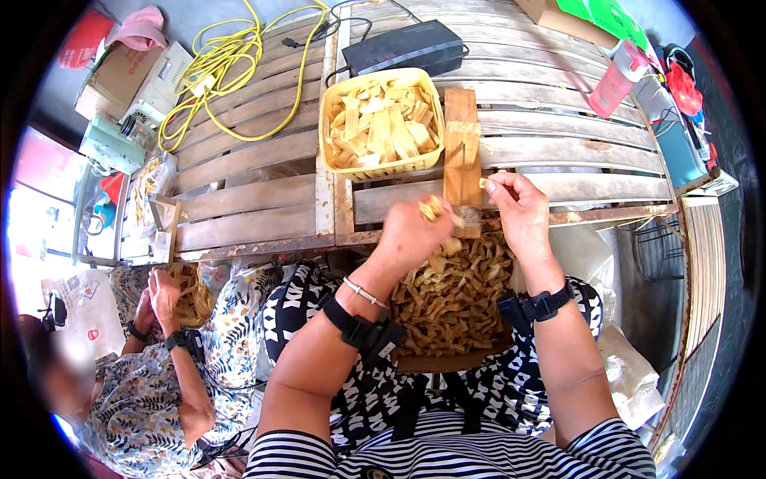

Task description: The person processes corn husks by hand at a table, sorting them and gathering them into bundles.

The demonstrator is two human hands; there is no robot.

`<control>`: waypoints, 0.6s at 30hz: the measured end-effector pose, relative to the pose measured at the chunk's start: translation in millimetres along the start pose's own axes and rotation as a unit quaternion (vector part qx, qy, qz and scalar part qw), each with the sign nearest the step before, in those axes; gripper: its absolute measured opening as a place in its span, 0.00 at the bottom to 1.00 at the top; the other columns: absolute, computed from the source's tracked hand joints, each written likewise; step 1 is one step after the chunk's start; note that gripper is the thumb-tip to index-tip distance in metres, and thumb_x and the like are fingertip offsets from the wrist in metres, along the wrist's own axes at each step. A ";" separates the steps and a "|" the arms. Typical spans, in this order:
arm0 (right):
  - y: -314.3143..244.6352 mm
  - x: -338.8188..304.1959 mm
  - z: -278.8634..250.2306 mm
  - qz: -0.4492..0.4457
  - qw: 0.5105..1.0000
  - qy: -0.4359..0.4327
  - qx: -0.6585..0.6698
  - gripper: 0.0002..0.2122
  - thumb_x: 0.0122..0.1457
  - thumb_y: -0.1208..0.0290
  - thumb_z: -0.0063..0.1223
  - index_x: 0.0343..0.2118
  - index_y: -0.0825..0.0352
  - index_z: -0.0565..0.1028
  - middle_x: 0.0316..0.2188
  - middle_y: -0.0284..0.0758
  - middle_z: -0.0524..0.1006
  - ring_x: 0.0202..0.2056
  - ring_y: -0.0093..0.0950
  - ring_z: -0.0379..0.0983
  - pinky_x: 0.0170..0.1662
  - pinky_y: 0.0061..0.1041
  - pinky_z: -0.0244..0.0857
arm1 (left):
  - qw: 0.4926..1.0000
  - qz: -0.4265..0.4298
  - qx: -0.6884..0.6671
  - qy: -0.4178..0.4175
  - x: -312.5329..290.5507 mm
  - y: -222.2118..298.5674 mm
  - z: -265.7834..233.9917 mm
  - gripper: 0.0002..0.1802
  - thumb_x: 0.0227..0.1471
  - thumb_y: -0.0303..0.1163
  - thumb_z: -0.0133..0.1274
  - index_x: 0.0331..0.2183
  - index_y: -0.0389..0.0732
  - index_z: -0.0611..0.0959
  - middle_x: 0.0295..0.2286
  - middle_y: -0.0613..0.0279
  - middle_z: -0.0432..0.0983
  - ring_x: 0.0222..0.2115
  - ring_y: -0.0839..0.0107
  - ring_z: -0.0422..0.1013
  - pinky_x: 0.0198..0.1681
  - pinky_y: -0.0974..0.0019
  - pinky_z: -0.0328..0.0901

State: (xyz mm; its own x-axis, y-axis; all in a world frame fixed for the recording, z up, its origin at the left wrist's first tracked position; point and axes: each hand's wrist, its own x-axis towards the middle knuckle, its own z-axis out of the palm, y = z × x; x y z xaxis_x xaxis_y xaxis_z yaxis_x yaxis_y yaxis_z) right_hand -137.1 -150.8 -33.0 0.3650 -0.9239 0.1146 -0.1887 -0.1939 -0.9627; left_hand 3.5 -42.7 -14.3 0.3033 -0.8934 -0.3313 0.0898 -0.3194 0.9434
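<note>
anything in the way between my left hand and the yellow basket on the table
Nothing visible: between the left hand, which holds some yellow pieces, and the yellow basket there are only table slats. The wooden board lies to the basket's right, not across that path.

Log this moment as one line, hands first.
left hand: holds yellow pieces | right hand: pinches small piece | yellow basket: filled, on table | box: holds brownish strips

Rough wd. table, plstc. basket
</note>
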 end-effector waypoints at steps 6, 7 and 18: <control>4.0 -5.5 2.2 -0.034 0.997 -0.007 0.072 0.05 0.56 0.74 0.53 0.34 0.69 0.74 0.27 0.26 0.73 0.26 0.14 0.66 0.34 0.14 0.63 | 0.944 0.152 0.250 -0.152 -20.0 -36.3 16.2 0.08 0.43 0.33 0.55 0.28 0.40 0.80 0.21 0.55 0.75 0.20 0.68 0.71 0.30 0.67 0.67; 3.4 -7.5 3.0 -0.035 0.997 -0.001 0.073 0.05 0.56 0.75 0.53 0.33 0.69 0.74 0.27 0.27 0.74 0.26 0.14 0.66 0.33 0.14 0.64 | 0.946 0.140 0.246 -0.159 -21.3 -35.3 15.6 0.08 0.43 0.33 0.55 0.28 0.40 0.80 0.21 0.55 0.75 0.20 0.67 0.71 0.30 0.67 0.67; 2.8 -20.5 3.5 -0.083 0.992 -0.019 0.094 0.02 0.56 0.79 0.50 0.32 0.69 0.72 0.27 0.27 0.71 0.28 0.15 0.65 0.35 0.14 0.62 | 0.883 0.176 0.388 -0.196 -32.7 -61.2 20.1 0.22 0.37 0.44 0.60 0.33 0.40 0.80 0.28 0.50 0.76 0.32 0.53 0.72 0.37 0.56 0.66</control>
State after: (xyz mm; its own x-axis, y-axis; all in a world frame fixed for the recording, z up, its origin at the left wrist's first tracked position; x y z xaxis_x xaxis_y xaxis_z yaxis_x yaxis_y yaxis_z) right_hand -141.9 -131.2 -39.0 0.4119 -0.8702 0.2702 0.0501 -0.2745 -0.9603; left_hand -31.0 -0.2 -61.5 -0.1832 -0.9726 -0.1429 -0.6683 0.0166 0.7437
